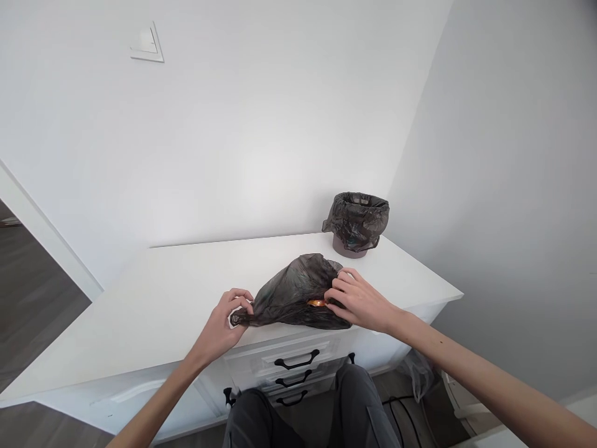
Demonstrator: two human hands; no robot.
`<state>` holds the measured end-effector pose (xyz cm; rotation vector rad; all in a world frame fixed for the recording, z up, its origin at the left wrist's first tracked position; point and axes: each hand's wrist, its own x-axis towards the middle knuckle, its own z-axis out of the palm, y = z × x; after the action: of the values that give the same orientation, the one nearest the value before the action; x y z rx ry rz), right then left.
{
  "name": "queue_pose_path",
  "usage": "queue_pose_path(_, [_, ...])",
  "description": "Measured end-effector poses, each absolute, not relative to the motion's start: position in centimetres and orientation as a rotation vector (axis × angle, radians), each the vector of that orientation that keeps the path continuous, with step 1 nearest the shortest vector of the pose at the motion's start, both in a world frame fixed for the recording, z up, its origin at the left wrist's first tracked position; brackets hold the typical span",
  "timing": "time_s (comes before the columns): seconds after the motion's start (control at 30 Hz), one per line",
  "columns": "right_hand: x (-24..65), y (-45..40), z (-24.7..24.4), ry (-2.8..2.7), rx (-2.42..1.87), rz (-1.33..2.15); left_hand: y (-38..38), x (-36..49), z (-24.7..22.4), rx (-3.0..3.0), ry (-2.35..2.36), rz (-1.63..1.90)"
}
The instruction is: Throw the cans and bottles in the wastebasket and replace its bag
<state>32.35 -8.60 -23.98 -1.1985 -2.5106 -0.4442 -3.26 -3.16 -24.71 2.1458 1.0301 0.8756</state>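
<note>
A thin black trash bag [293,289] lies on its side along the front of the white dresser top. My left hand [232,314] pinches the gathered, twisted end of the bag at its left. At the bag's right end, my right hand [352,298] has its fingers curled on the plastic. A small orange item [317,303] shows beside the right fingertips, partly covered by the bag; what it is I cannot make out.
A small brown bin [347,249] lined with a black bag [359,221] stands at the back right, by the wall. The dresser top [153,292] extends left. Below are drawers with black handles [297,359]. A light switch [147,43] is on the wall.
</note>
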Motion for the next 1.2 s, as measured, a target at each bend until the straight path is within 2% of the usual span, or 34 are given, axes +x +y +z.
queue_pose_path(0.2, [32.3, -11.5, -22.9, -2.517, -1.194, -0.56, -5.3, 1.4, -21.4, 2.171, 0.823, 1.008])
queue_pose_path(0.33, [32.9, -12.8, -22.8, -2.525, -1.243, -0.609, -6.3, 6.9, -21.1, 2.558, 0.808, 0.619])
queue_pose_path(0.47, [33.9, -13.8, -23.8, -2.575, -1.339, -0.617, -6.1, 10.5, -23.2, 2.907, 0.909, 0.104])
queue_pose_path(0.67, [35.3, -14.5, -26.1, -2.461, -1.723, -0.661, -5.0, 11.7, -26.1, 2.924, 1.218, -0.096])
queue_pose_path(0.93, [35.8, -13.6, -27.7, -2.447, -1.933, -0.518, -4.2, 12.9, -25.4, 2.857, 1.541, 0.014])
queue_pose_path(1.2, [36.3, -11.6, -28.0, -2.475, -1.954, -0.337, -3.2, 15.3, -25.3, 2.898, 1.439, 0.247])
